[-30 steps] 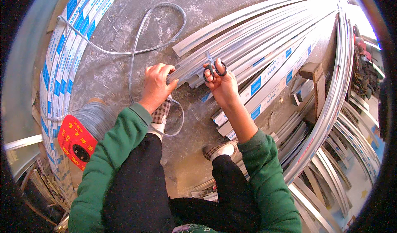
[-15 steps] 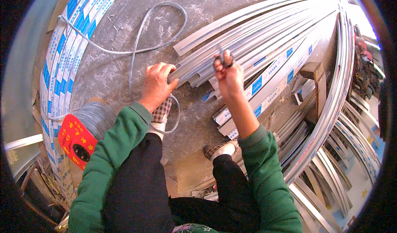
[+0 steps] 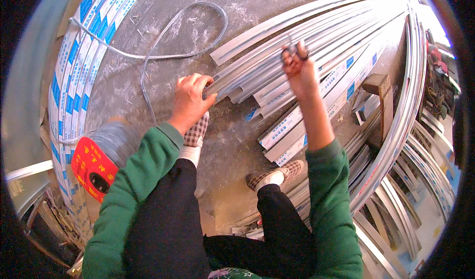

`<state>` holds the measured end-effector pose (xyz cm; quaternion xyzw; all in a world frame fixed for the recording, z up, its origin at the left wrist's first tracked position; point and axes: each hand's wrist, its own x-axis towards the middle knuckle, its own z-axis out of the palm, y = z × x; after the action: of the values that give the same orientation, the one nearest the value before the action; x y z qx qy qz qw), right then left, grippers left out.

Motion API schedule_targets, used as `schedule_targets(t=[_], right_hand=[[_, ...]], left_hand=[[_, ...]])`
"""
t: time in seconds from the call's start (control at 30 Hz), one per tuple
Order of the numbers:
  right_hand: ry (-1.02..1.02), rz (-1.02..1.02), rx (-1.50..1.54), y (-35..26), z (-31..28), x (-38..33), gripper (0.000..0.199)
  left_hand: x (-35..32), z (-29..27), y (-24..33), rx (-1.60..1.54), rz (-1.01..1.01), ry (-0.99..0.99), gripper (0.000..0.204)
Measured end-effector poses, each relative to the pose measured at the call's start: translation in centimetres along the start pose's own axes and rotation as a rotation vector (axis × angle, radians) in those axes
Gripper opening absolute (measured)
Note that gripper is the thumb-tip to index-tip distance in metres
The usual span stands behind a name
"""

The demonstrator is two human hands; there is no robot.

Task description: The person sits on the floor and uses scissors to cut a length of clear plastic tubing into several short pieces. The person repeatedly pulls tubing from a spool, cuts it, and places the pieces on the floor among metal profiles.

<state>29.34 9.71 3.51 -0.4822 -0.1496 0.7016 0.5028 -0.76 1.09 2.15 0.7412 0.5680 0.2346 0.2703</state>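
Observation:
My left hand (image 3: pixel 190 100) is closed at the near end of a long silvery metal profile (image 3: pixel 228 79), thumb and fingers around its tip. Whether a strand also runs between those fingers is hidden. Farther right, my right hand (image 3: pixel 301 73) is raised over the bundle of profiles, its fingers curled through the dark handles of a pair of scissors (image 3: pixel 293 51), slightly blurred. A thin grey strip (image 3: pixel 144 81) lies looped on the floor left of my left hand. Beside my left forearm stands a spool (image 3: pixel 94 172) with a red label, wound with grey strip.
Profiles with blue-and-white film (image 3: pixel 292 130) lie at the right of the bundle, and more wrapped lengths (image 3: pixel 69 88) line the left. A wooden stand (image 3: pixel 381 96) supports long curved-looking profiles (image 3: pixel 396 145) at right. My checkered slippers (image 3: pixel 274 175) are on the concrete floor.
My right hand has moved right and farther away along the profiles with the scissors. The strip's small loop below my left hand has gone from sight. My left hand has barely moved.

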Motion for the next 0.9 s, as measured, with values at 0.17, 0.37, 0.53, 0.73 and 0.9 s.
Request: schedule_targets(t=[0.17, 0.37, 0.53, 0.73, 0.9], right_hand=[[0.028, 0.225, -0.068, 5.3, 3.5, -7.3, 0.044], [0.012, 0.212, -0.042, 5.8, 4.0, -7.3, 0.044], [-0.009, 0.198, -0.03, 5.9, 4.1, -7.3, 0.044], [0.017, 0.136, -0.091, 6.1, 3.5, -6.4, 0.042], [0.231, -0.05, -0.122, 2.0, 1.0, -1.3, 0.038]], left_hand=[[-0.2, 0.0, -0.1, 0.008, -0.015, -0.012, 0.035], [-0.1, 0.0, 0.2, 0.021, -0.015, 0.002, 0.036], [-0.2, 0.0, 0.4, 0.027, -0.042, -0.012, 0.035], [-0.1, 0.0, 0.4, 0.031, -0.025, -0.004, 0.035], [-0.2, -0.1, 0.4, 0.005, -0.044, -0.025, 0.035]])
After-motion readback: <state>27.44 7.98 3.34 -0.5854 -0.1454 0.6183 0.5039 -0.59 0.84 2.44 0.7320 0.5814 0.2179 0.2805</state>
